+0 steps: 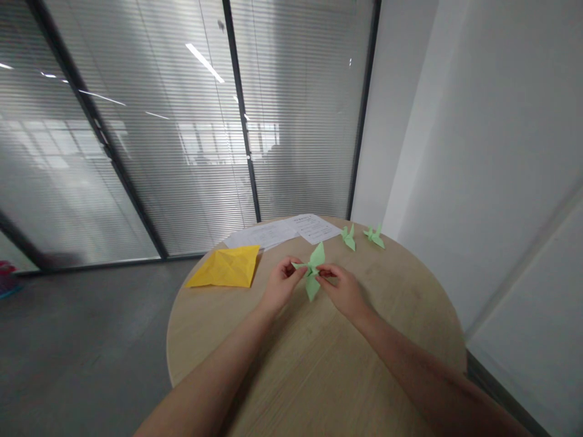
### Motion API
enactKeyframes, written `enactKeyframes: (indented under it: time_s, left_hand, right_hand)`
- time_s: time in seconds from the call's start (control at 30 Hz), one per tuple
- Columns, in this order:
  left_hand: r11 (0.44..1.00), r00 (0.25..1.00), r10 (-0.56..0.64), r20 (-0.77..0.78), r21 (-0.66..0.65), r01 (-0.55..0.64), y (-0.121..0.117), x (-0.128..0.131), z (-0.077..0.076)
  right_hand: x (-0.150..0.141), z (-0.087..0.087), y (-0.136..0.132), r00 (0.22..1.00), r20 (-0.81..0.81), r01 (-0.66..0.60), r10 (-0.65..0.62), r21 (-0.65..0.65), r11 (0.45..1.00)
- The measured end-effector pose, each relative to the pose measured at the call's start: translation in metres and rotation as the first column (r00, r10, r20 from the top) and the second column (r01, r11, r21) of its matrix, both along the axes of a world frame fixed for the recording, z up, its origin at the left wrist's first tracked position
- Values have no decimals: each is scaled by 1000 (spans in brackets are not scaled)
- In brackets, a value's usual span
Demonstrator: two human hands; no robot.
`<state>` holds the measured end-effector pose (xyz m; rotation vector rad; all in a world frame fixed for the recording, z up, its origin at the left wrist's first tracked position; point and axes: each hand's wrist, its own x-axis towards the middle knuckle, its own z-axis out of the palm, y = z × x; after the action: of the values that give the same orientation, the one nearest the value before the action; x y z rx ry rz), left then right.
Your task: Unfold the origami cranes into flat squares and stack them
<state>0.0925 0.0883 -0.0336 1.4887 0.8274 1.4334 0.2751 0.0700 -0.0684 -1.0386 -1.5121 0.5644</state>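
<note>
Between my two hands, above the round table, is a light green origami crane (pixel 314 262) with its wings spread, one pointing away from me and one toward me. My left hand (pixel 283 280) pinches its left tip between thumb and fingers. On the other side my right hand (pixel 342 287) pinches the part near the right end; the fingertips hide some of the folds there. Two more light green cranes stand farther back on the right, a nearer crane (pixel 348 237) and another crane (pixel 374 237) beside it.
The round wooden table (pixel 291 370) stands close to a white wall (pixel 492 152) on the right and a glass partition with blinds (pixel 300 121) behind. A creased yellow paper (pixel 228 267) lies at the left edge. Printed white sheets (pixel 314 229) lie at the back.
</note>
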Motion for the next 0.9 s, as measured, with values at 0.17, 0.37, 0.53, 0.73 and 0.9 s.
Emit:
enactKeyframes:
  time_s: [0.17, 0.37, 0.53, 0.73, 0.9]
  left_hand:
    - [995, 988, -33, 151, -91, 48, 1, -4, 5]
    - [988, 974, -8, 228, -151, 43, 3, -9, 8]
    - [987, 976, -32, 216, -148, 65, 2, -8, 9]
    - [987, 978, -55, 201, -136, 83, 0, -7, 10]
    - [988, 973, -20, 229, -145, 55, 5, -13, 12]
  right_hand:
    - [2, -1, 1, 1000, -11, -16, 16, -4, 1000]
    - [4, -5, 5, 999, -41, 5, -7, -41, 999]
    - [4, -4, 5, 1000, -3, 21, -21, -49, 999]
    - [5, -3, 4, 1000, 3, -6, 6, -36, 999]
    - [6, -5, 5, 999, 25, 36, -35, -47, 998]
